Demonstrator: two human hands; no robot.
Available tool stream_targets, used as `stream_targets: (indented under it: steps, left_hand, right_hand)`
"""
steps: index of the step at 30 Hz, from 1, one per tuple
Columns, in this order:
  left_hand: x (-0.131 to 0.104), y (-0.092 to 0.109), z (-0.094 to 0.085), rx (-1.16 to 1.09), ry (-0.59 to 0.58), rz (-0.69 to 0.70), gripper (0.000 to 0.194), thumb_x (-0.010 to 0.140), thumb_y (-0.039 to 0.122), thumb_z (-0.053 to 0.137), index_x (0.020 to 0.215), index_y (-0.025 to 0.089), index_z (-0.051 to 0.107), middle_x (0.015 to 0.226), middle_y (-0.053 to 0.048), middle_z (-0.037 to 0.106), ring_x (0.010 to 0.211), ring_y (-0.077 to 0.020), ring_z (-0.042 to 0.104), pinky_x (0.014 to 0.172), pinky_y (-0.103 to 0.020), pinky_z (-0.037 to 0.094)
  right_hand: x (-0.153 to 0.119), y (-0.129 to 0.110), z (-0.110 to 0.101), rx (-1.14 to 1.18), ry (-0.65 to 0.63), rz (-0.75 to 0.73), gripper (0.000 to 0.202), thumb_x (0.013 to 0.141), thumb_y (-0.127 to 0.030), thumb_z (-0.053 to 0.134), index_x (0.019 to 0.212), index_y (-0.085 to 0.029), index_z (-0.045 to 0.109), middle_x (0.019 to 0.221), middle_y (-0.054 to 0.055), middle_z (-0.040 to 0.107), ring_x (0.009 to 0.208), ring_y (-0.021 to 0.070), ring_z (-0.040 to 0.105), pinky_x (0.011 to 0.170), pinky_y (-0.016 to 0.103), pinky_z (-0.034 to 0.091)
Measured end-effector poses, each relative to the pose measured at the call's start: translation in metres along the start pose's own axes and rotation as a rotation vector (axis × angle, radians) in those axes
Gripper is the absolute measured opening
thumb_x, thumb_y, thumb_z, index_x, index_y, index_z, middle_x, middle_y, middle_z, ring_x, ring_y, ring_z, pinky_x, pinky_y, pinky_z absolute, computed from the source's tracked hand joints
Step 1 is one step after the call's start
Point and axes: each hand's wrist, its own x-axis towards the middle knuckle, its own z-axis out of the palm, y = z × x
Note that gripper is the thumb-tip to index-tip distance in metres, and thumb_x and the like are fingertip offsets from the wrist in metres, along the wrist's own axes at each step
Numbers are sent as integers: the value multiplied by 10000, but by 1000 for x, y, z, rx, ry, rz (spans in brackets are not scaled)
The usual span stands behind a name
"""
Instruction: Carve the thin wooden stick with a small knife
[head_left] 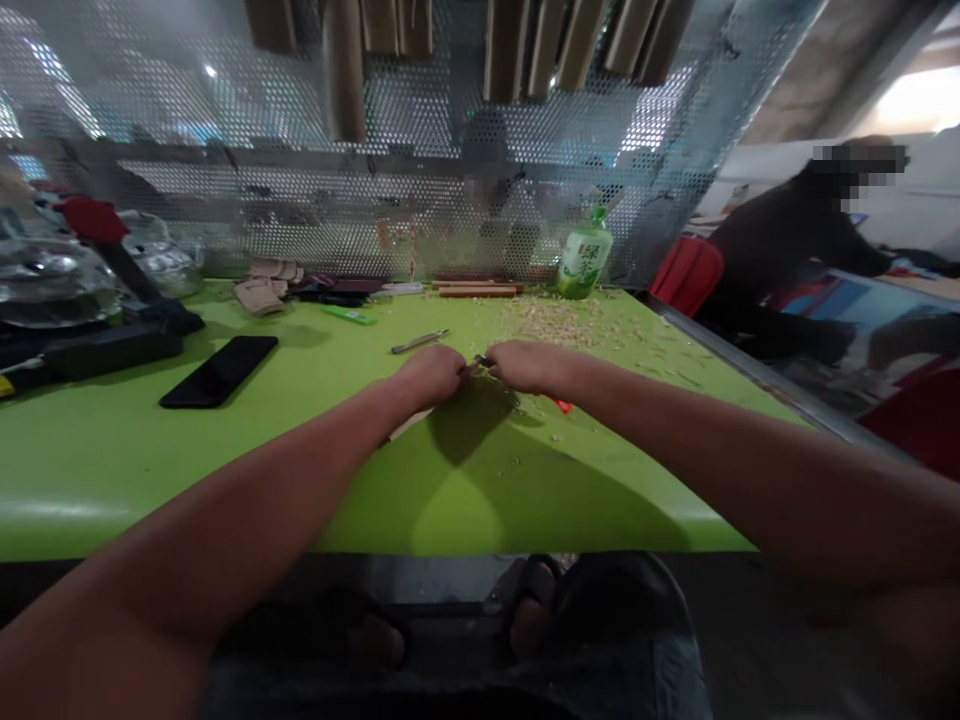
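1. Green worktop point(292, 450) before a perforated metal screen point(315, 210), with pale shavings point(555, 325) scattered to our right and a slim metal-tipped tool point(420, 342) lying just beyond our hands
2. Our left hand point(437, 373) is closed in a narrow grip around a pale piece point(471, 368), probably wood, whose end shows between our hands near the middle of the worktop; most of it is hidden
3. Our right hand point(525, 366) has its grip closed on a small dark tool point(484, 361), its tip close to the piece; we cannot tell whether they touch
4. We judge the piece light and fairly stiff, dry rather than slippery, but fragile where it is thin; bending or twisting could split it
5. We would take hold along its thicker body, fingers behind the end being worked, and support it close to that end
6. For the tool, we would pinch firmly near the tip for control, keeping skin off any edge, which we cannot make out
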Motion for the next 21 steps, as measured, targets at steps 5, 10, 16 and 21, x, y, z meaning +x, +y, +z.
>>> stream_targets:
  steps: [5, 10, 16, 21]
  left_hand:
    - [-1, -1, 0, -10, 5, 18, 416, 917, 344, 379, 945, 185, 762, 935, -94, 749, 798, -179, 654, 706, -256, 458]
    - [0, 4, 0, 24, -7, -27, 375, 887, 343, 444, 962, 148, 756, 905, -137, 743, 778, -210, 663, 726, -284, 472]
    - [0, 6, -2, 38, -16, -25, 391, 900, 351, 440, 985, 127, 749, 946, -148, 737, 826, -222, 661, 772, -299, 484]
    - [-2, 3, -2, 8, -12, -4, 385, 910, 321, 412, 962, 145, 751, 937, -135, 740, 816, -212, 658, 772, -300, 487]
  right_hand:
    - [-2, 6, 16, 30, 40, -6, 262, 898, -208, 435, 1045, -156, 646, 1053, 142, 703, 841, 196, 633, 629, 258, 397]
    - [12, 3, -22, -9, -148, 0, 161, 837, -201, 540, 821, -126, 682, 687, 106, 671, 586, 182, 580, 565, 295, 389]
    - [16, -11, -45, -151, -263, 55, 167, 801, -176, 575, 680, -112, 669, 527, 76, 581, 543, 187, 544, 557, 316, 378]
    - [6, 4, -10, 25, -105, 6, 168, 865, -216, 523, 842, -128, 664, 768, 110, 690, 639, 172, 592, 573, 267, 386]
